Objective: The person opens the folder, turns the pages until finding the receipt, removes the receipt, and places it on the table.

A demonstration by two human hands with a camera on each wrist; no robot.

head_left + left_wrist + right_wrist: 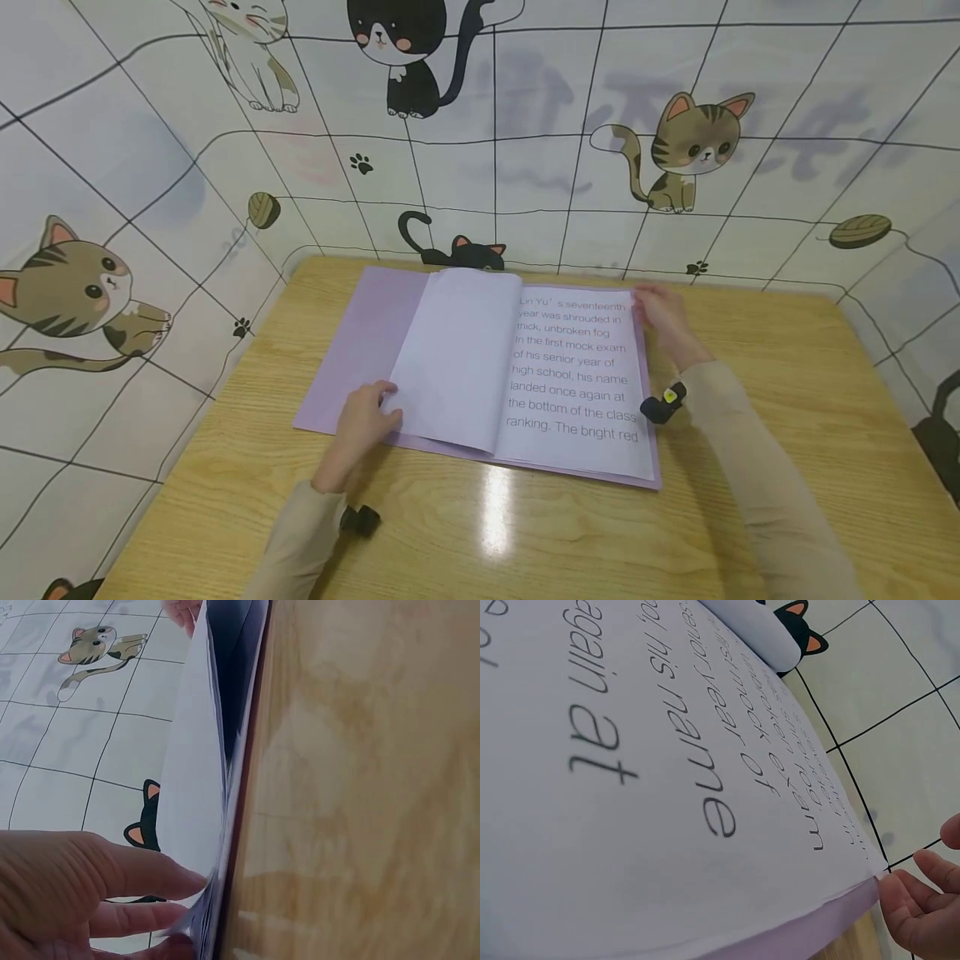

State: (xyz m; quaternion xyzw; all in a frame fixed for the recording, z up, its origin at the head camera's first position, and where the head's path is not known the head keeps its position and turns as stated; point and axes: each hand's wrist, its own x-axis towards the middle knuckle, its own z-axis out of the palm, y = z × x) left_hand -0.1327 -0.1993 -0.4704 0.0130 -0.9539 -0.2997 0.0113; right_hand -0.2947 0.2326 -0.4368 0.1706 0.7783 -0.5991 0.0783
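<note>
A book with a lilac cover lies spread on the wooden table. Its left page is blank white, while the right page carries large printed English text. My left hand rests at the lower left part of the blank page, thumb and index finger apart. In the left wrist view, its thumb touches the page edge beside the layered sheets. At the top right corner of the text page, my right hand pinches the paper; that corner meets the fingertips in the right wrist view.
The wooden table extends around the book, with a bright light reflection in front. Behind and to the left hangs a white gridded covering printed with cats. Dark wrist cameras sit on both sleeves.
</note>
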